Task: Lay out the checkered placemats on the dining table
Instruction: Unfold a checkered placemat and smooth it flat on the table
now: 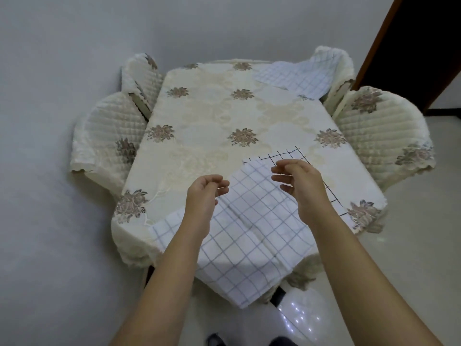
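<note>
A white checkered placemat (252,226) with blue-grey lines lies on the near end of the dining table (199,116) and hangs over its front edge. Under it, a second mat with thin black lines (287,154) shows at the far right side. Another white checkered placemat (296,76) lies at the table's far right corner, draped partly onto a chair. My left hand (203,198) hovers over the near mat's left part, fingers curled and apart, holding nothing. My right hand (301,183) hovers over its upper right part, fingers loosely spread, empty.
The table wears a cream cloth with embroidered flowers. Quilted cream chair covers stand on the left (107,138) and right (384,136), with more at both far corners. A white wall runs on the left; a dark door frame (389,41) is at the top right.
</note>
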### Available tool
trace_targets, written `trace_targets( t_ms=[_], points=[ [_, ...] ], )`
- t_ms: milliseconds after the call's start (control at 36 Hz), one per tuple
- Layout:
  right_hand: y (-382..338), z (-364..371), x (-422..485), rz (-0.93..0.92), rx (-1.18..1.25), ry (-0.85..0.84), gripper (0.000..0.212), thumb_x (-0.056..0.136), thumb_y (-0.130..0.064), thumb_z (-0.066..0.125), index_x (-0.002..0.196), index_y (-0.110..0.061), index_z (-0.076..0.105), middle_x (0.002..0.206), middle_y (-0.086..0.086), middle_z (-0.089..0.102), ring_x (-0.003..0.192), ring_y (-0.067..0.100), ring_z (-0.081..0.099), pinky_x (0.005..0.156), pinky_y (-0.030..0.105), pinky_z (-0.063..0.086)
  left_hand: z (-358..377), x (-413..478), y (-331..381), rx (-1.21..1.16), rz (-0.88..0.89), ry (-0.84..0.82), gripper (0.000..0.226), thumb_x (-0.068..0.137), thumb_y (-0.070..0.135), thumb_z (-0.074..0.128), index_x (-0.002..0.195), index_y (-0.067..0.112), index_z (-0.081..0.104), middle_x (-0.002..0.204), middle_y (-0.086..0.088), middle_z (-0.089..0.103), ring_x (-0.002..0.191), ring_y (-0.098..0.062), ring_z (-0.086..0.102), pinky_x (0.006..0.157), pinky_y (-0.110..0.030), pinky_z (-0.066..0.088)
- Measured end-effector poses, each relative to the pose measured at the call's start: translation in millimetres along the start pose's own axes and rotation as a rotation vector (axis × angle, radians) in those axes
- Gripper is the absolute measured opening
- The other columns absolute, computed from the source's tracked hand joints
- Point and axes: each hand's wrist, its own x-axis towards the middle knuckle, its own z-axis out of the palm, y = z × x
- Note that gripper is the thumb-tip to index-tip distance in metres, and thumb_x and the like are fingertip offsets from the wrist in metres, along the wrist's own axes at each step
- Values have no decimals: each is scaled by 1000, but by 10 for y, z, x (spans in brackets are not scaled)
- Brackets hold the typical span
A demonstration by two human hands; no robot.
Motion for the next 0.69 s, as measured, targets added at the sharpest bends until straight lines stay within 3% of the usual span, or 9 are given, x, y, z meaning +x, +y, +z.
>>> trace_targets(
  t_ms=[111,333,389,472,583,694],
  points=[
    [176,-101,336,55,-50,83,28,93,-4,39,79,-18,60,81,0,63,73,13,59,72,25,42,175,277,-194,33,-90,-77,25,94,3,39,85,19,56,84,3,65,77,-10,61,68,-23,40],
    [627,-388,963,186,-208,107,26,94,-6,39,81,-17,58,82,1,61,72,13,57,64,21,42,466,745,-579,141,-230,-78,27,95,5,36,83,20,55,89,2,63,83,-11,58,84,-29,38],
    [679,-441,1105,209,-247,94,25,94,-8,39,81,-18,57,84,3,61,71,12,56,63,21,41,535,804,-636,186,-247,-85,27,95,5,36,83,19,55,94,-1,61,89,-14,57,81,-28,39],
    [750,-497,1311,223,-329,57,18,94,-11,41,91,-12,58,91,5,61,71,12,55,62,22,40,660,877,-710,261,-278,-133,22,96,7,36,99,12,57,104,-4,60,97,-17,55,70,-25,41],
    [849,-558,1535,229,-469,5,24,95,-13,42,110,-4,58,100,8,59,83,18,55,64,22,42,799,952,-818,315,-326,-163,27,96,10,38,116,7,56,110,-4,58,101,-17,55,74,-25,41],
    [929,-635,1706,231,-685,-52,26,95,-17,43,115,-4,55,98,8,58,88,27,56,79,38,47,905,995,-903,338,-364,-162,30,96,14,39,121,9,56,121,-5,57,112,-20,54,84,-27,39]
  ],
)
